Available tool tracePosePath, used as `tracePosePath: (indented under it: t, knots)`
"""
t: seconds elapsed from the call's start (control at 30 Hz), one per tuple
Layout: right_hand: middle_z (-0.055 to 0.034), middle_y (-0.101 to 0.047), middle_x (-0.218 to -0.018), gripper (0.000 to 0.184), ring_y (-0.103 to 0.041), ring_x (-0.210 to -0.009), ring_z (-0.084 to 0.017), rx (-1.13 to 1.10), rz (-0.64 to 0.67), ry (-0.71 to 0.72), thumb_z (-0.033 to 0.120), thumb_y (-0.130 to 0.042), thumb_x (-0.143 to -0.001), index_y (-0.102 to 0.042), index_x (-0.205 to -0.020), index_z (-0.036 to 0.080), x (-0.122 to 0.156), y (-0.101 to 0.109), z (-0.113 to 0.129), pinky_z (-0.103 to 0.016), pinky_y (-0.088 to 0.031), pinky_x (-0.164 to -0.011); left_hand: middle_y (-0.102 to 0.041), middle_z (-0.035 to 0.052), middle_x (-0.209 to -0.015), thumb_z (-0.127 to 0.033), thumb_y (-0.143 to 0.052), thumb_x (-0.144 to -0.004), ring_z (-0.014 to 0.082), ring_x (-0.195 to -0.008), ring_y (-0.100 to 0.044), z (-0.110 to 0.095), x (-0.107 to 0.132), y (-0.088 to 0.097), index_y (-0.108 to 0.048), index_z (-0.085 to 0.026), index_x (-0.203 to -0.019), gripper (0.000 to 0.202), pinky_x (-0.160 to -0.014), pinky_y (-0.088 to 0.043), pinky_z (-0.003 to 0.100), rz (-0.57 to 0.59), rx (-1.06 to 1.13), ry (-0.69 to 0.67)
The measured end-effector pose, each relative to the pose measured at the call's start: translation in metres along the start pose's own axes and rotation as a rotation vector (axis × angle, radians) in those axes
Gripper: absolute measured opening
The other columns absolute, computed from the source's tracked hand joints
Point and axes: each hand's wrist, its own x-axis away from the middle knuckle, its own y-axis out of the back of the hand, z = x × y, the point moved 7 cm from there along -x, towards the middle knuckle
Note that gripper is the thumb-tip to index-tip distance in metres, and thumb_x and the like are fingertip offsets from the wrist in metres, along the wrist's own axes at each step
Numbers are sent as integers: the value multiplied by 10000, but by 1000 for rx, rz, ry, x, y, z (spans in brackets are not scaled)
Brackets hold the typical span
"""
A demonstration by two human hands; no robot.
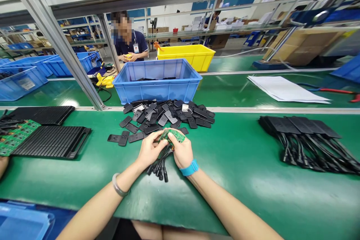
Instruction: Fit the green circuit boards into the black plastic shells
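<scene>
Between my two hands is a green circuit board [177, 135], with black cables [159, 169] hanging from it toward me, their plug ends over the green tabletop. My left hand [150, 150] grips the board's left side, thumb on top. On the right side, my right hand [182, 152] holds it the same way, its thumb pressed on the board's face. Just beyond my fingertips lies a loose heap of black plastic covers [168, 114], some turned over. Fingers hide the board's underside.
A blue bin [157, 92] with dark parts stands behind the heap, a yellow bin [187, 56] farther back. Cabled black housings [300, 127] lie right; black slotted trays [53, 140] and green boards [19, 135] lie left. A metal post [64, 45] rises left. A co-worker [131, 43] is opposite.
</scene>
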Motion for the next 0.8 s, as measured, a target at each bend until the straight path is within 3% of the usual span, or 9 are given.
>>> tracePosePath:
  t: [0.07, 0.13, 0.2, 0.3, 0.37, 0.43, 0.53, 0.67, 0.8]
  knots:
    - [-90, -676, -1127, 272, -622, -1020, -235, 25, 51, 47, 353, -663, -804, -682, -1025, 196, 1, -4, 7, -401, -487, -919, -579, 92, -1314, -281, -674, -780, 246, -1134, -586, -6, 2, -4, -481, -209, -1339, 596, -951, -477, 349, 90, -32, -65]
    - [-88, -628, -1212, 277, -566, -1125, -241, 145, 89, 118, 375, -636, -825, -681, -1043, 209, 2, -6, 14, -410, -428, -1000, -569, 99, -1323, -246, -684, -765, 255, -1164, -564, -9, 5, -9, -396, -205, -1396, 694, -1005, -436, 372, 158, -83, -93]
    - [-83, -604, -1236, 335, -527, -1173, -237, 262, 119, 148, 412, -604, -845, -652, -1117, 223, 2, -8, 17, -409, -382, -1042, -601, 105, -1270, -239, -647, -789, 252, -1127, -584, -7, 9, -10, -345, -185, -1418, 700, -989, -447, 380, 168, -95, -73]
    - [-72, -617, -1192, 441, -546, -1125, -223, 294, 158, 62, 486, -546, -867, -569, -1231, 239, 2, -7, 10, -392, -420, -992, -601, 106, -1251, -240, -661, -771, 248, -1108, -589, -3, 10, -6, -301, -185, -1432, 755, -978, -457, 390, 121, -63, -34]
    - [-63, -658, -1051, 423, -594, -986, -219, 281, 207, -31, 530, -534, -861, -606, -1133, 215, 2, -9, 2, -365, -480, -880, -602, 106, -1241, -241, -707, -728, 248, -1099, -592, -1, 9, 0, -281, -191, -1440, 831, -979, -457, 400, 74, -29, -17]
    - [-40, -658, -824, 401, -596, -781, -198, 308, 258, -100, 567, -558, -830, -643, -893, 180, 2, -10, -4, -329, -502, -732, -623, 105, -1197, -255, -736, -702, 245, -1056, -610, 0, 7, 7, -261, -187, -1449, 888, -957, -470, 402, 42, -30, 4]
    - [0, -564, -612, 459, -516, -610, -155, 358, 249, -108, 604, -628, -754, -571, -622, 168, 2, -9, -6, -288, -465, -600, -657, 89, -1094, -279, -707, -731, 231, -956, -639, -1, 6, 14, -233, -174, -1465, 880, -893, -498, 388, 31, -106, 33]
    - [-3, -582, -671, 461, -551, -648, -158, 275, 262, -119, 612, -652, -726, -591, -636, 164, 5, -13, -5, -291, -502, -637, -674, 41, -853, -242, -512, -854, 189, -741, -647, -3, 7, 17, -84, -134, -1502, 784, -775, -516, 361, 39, -230, 53]
    - [-24, -640, -784, 406, -599, -737, -182, 162, 292, -184, 570, -715, -687, -651, -739, 173, 8, -19, -7, -314, -550, -688, -674, 58, -856, -198, -445, -863, 196, -783, -639, -9, 5, 20, -80, -105, -1503, 742, -822, -489, 367, 4, -338, 14]
